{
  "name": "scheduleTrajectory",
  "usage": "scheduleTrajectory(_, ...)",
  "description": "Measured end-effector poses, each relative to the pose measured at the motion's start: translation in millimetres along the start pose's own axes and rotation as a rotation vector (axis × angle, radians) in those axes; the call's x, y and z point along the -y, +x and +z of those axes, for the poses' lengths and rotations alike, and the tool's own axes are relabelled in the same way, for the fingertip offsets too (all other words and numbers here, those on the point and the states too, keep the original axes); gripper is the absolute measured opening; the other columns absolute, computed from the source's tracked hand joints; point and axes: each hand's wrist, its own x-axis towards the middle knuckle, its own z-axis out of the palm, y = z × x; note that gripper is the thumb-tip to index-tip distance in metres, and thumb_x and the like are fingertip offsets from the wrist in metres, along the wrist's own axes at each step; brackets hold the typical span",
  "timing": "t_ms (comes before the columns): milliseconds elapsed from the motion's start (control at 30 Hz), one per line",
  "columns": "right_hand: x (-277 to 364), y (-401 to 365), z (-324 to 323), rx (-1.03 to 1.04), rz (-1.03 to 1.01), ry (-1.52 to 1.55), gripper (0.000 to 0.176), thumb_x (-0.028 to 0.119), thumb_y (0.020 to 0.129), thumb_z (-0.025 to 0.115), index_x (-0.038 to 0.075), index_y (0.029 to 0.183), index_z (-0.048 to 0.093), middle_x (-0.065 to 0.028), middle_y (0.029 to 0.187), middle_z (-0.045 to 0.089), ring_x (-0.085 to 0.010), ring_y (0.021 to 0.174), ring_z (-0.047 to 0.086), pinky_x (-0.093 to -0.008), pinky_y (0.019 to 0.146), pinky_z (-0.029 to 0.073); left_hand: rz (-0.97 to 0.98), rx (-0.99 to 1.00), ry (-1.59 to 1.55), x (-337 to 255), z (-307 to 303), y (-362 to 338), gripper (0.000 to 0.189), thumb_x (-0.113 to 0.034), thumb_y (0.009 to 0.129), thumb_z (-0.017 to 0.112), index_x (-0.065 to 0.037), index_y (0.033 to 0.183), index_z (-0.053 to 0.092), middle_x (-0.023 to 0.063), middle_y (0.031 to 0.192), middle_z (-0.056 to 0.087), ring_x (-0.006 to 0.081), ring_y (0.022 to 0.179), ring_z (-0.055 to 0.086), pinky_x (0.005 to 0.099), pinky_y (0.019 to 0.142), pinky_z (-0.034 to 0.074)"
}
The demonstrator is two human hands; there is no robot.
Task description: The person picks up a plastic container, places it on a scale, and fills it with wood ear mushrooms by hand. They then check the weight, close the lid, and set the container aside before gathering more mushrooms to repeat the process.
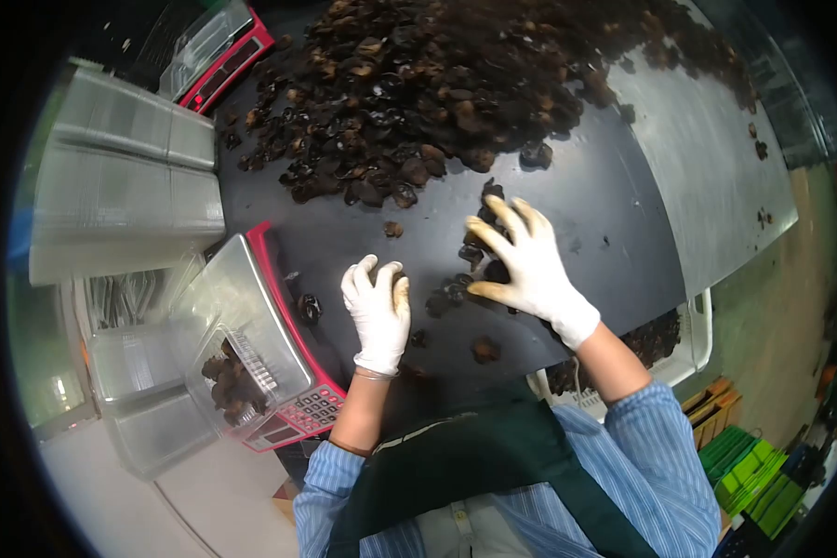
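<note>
Several clear trays (126, 186) stack at the far left, beside a red scale (242, 284) whose tub (242, 372) holds a few dark bits. The left hand (378, 314) rests on the black table (604, 232), fingers curled together; whether around anything I cannot tell. Loose dried pieces (451, 293) lie between the hands, partly under the spread right hand (523, 265). They look light, crinkled and brittle, best pinched gently by an edge.

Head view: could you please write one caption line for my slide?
White-gloved left hand and right hand lie among loose dark dried mushrooms on a black table beside a red scale.
</note>
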Motion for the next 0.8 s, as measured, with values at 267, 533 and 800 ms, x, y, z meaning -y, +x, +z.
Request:
scheduleTrajectory(267, -38.8, -26.5, 2.9, -0.114, -0.067, 0.150, 0.020, 0.014, 0.067, 0.073, 0.011, 0.079, 0.058, -0.0053, 0.110, 0.059, -0.0304, 0.111, 0.050, -0.0439, 0.095, 0.040, -0.412, -0.094, -0.713, 18.3, -3.7, 6.2, 0.018, 0.011, 0.083, 0.055, -0.001, 0.096, 0.056, 0.0063, 0.098, 0.055, 0.0119, 0.085, 0.055, 0.0235, 0.077, 0.046)
scheduleTrajectory(533, 3.7, -63.3, -24.8, 0.136, 0.002, -0.020, 0.068, 0.043, 0.060, 0.080, 0.024, 0.121, 0.059, -0.0101, 0.128, 0.049, -0.0343, 0.118, 0.043, -0.0557, 0.102, 0.029, 0.174, 0.293, -0.398, -54.4, -19.1, 25.0, 0.031, -0.007, 0.076, 0.071, -0.003, 0.106, 0.063, 0.0132, 0.097, 0.059, 0.0287, 0.091, 0.059, 0.0337, 0.083, 0.048)
scheduleTrajectory(800, -35.4, -42.7, -7.3, -0.186, 0.030, 0.063, 0.023, 0.016, 0.067, 0.076, 0.011, 0.081, 0.058, -0.0027, 0.084, 0.059, -0.0232, 0.074, 0.055, -0.0342, 0.063, 0.048, 0.039, 0.330, -0.475, -55.1, -7.4, 36.6, 0.015, -0.009, 0.076, 0.070, -0.006, 0.082, 0.057, 0.0075, 0.074, 0.051, 0.0243, 0.062, 0.055, 0.0315, 0.058, 0.045)
